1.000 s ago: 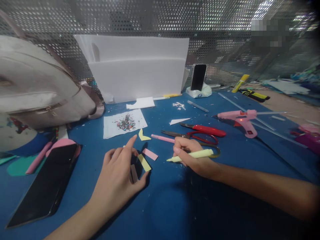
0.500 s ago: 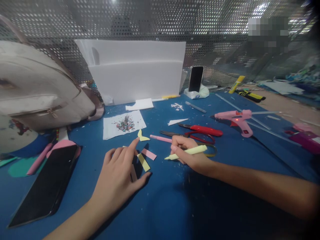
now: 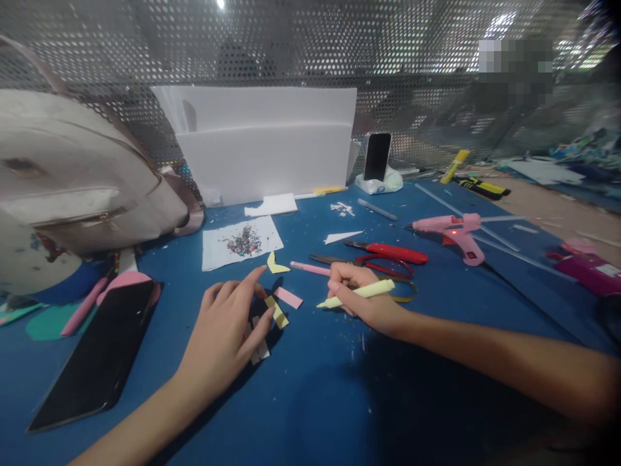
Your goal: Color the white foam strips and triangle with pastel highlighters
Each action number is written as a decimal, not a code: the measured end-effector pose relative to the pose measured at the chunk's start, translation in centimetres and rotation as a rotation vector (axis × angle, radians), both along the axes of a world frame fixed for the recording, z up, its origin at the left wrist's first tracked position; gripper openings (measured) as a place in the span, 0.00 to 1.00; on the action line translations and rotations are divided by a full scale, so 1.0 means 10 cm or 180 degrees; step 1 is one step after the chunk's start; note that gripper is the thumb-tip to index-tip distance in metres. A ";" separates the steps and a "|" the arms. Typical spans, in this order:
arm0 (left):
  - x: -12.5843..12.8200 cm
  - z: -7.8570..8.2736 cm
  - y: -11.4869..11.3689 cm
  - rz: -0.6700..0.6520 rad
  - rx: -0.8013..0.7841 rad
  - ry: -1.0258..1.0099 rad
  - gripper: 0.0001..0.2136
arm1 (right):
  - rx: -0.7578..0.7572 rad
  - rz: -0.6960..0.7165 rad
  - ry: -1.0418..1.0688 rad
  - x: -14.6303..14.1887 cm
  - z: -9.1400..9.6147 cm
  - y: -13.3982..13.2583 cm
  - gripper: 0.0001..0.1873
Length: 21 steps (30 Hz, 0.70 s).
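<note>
My right hand (image 3: 361,292) is closed around a pale yellow marker (image 3: 373,288) like a pen, its tip just above the table and pointing left. My left hand (image 3: 226,330) hovers low with fingers apart. Its thumb tip is beside a small yellow paper strip (image 3: 280,317); whether they touch I cannot tell. A pink paper strip (image 3: 288,297) lies just right of that. Some pale strips (image 3: 262,349) are partly hidden under the left hand. Beyond the index finger is a yellow V-shaped paper piece (image 3: 277,265). A pink pen (image 3: 310,267) ends near my right hand.
Pliers with red handles (image 3: 398,252) and scissors (image 3: 388,264) lie behind my right hand. A pink glue gun (image 3: 451,230), its light lit, rests at right. At left are a phone (image 3: 97,353) and a backpack (image 3: 92,175). Glitter-like bits lie on white paper (image 3: 216,249).
My left thumb has drawn in toward the index finger, up to the yellow strip, uncovering pale strips below. My right hand keeps the marker nearly still. The view has shifted slightly.
</note>
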State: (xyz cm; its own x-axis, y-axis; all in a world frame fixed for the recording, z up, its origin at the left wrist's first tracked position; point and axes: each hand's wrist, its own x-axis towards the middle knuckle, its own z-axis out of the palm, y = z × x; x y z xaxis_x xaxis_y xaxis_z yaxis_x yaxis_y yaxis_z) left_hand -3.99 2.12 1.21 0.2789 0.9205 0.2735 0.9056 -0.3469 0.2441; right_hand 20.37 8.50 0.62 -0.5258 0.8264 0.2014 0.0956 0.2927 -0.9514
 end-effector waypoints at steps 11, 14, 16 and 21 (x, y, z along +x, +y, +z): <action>-0.17 -0.02 0.10 -0.0249 0.0231 0.0016 0.19 | 0.0006 -0.0015 -0.0036 0.00 -0.01 0.00 0.13; -0.29 -0.05 0.18 -0.0145 0.0298 0.0006 0.19 | -0.0004 -0.0005 -0.0029 0.00 0.00 -0.01 0.13; -0.36 -0.09 0.24 -0.0079 0.0298 -0.0002 0.20 | -0.0002 -0.0010 -0.0045 0.00 0.00 -0.01 0.13; -0.46 -0.16 0.31 0.0004 0.0260 -0.0019 0.20 | -0.0010 0.0027 -0.0056 0.02 -0.03 0.00 0.12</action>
State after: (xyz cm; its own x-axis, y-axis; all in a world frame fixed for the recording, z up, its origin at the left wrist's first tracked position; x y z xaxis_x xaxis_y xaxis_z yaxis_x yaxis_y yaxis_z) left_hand -8.59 5.26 -0.42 0.2759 0.8954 0.3495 0.9046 -0.3648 0.2204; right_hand 20.53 8.47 0.35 -0.5362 0.8226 0.1895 0.1099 0.2905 -0.9505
